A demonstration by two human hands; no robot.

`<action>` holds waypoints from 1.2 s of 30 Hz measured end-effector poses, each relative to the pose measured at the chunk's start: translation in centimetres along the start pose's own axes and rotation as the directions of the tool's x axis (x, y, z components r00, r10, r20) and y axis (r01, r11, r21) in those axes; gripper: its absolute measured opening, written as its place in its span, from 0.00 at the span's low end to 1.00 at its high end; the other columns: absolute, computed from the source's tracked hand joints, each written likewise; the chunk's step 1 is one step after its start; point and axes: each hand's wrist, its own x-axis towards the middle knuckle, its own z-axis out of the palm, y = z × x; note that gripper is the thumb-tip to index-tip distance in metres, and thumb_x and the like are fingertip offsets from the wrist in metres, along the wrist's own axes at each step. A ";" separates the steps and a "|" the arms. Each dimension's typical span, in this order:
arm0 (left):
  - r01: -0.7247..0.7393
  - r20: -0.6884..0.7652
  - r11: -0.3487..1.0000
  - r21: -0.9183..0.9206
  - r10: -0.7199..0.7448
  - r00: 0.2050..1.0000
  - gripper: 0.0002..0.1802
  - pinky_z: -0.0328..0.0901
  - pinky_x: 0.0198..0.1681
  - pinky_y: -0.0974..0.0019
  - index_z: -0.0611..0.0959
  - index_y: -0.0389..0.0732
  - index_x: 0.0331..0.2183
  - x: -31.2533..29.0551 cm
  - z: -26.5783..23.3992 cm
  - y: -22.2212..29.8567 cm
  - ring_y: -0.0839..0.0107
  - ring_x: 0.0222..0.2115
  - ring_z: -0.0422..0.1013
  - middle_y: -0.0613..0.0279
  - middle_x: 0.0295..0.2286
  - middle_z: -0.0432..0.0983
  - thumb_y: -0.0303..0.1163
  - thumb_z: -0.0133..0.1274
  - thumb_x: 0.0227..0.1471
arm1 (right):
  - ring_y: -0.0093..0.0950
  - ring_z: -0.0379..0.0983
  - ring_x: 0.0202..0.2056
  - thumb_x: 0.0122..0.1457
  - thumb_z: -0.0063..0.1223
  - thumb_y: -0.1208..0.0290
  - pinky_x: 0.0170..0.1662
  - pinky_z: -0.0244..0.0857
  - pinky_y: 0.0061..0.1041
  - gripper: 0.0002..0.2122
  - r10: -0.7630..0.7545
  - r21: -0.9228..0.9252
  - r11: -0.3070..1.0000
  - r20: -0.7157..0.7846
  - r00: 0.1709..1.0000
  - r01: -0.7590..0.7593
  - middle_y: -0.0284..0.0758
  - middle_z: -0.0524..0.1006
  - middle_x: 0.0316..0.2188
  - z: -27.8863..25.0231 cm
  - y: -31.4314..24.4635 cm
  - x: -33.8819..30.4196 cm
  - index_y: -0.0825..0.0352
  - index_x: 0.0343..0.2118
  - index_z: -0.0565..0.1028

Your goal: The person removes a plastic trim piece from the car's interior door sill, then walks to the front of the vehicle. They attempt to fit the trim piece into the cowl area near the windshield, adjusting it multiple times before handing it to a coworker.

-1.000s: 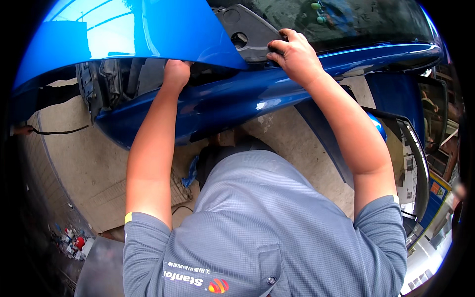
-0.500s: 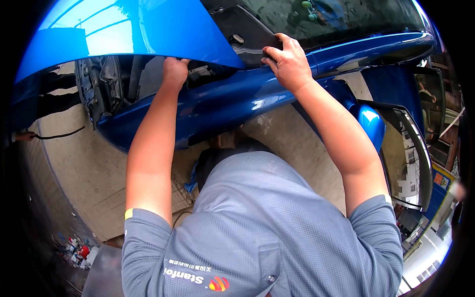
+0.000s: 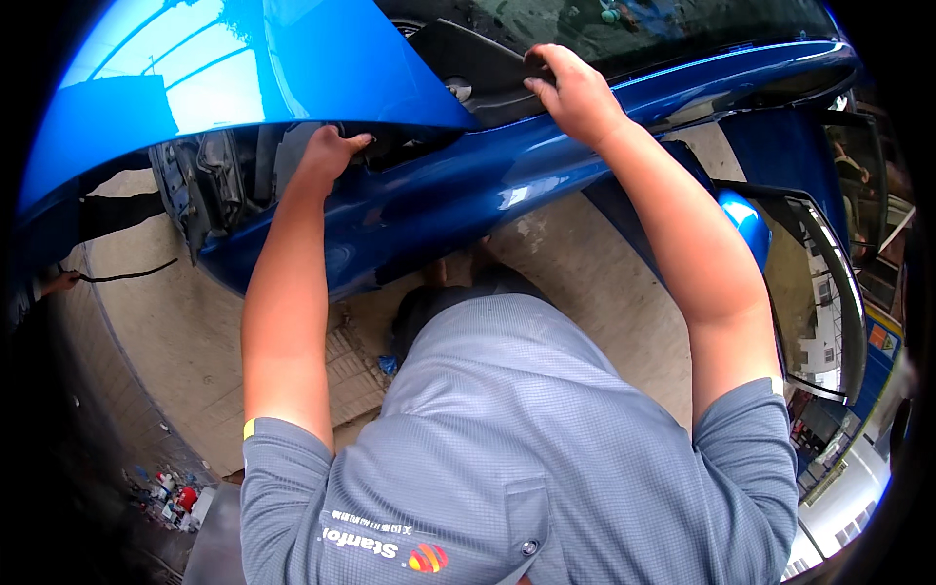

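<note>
A black plastic cowl panel (image 3: 478,57) lies along the base of the windshield on a blue car, its left part hidden under the raised bonnet (image 3: 322,58). My right hand (image 3: 575,93) is closed on the panel's right end, fingers and thumb bent around its edge. Over the engine bay, just below the bonnet's lower edge, is my left hand (image 3: 330,154). Its thumb sticks out to the right, while the other fingers are hidden, so I cannot see what they touch. The glossy blue fender (image 3: 419,210) runs between my body and both hands.
The windshield (image 3: 673,24) rises at the far right. An open door with its window (image 3: 814,292) and a blue mirror (image 3: 746,229) stands to the right. At the far left another person's hand (image 3: 60,282) holds a thin black strip (image 3: 127,277). Clutter (image 3: 175,502) lies lower left.
My left hand has come out further from under the bonnet edge, with its thumb now showing. My right hand has shifted slightly up and right in view. The view has moved a little.
</note>
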 end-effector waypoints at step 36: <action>-0.053 -0.176 0.880 -0.472 -0.035 0.984 0.15 0.66 0.38 0.61 0.77 0.42 0.46 2.1 0.0 -1.4 0.65 0.37 0.70 0.55 0.37 0.75 0.40 0.49 0.62 | 0.40 0.77 0.45 0.51 0.64 0.64 0.52 0.69 0.33 0.26 -0.084 0.136 0.990 0.760 0.645 -0.031 0.48 0.79 0.44 -1.3 -1.0 12.3 0.70 0.53 0.73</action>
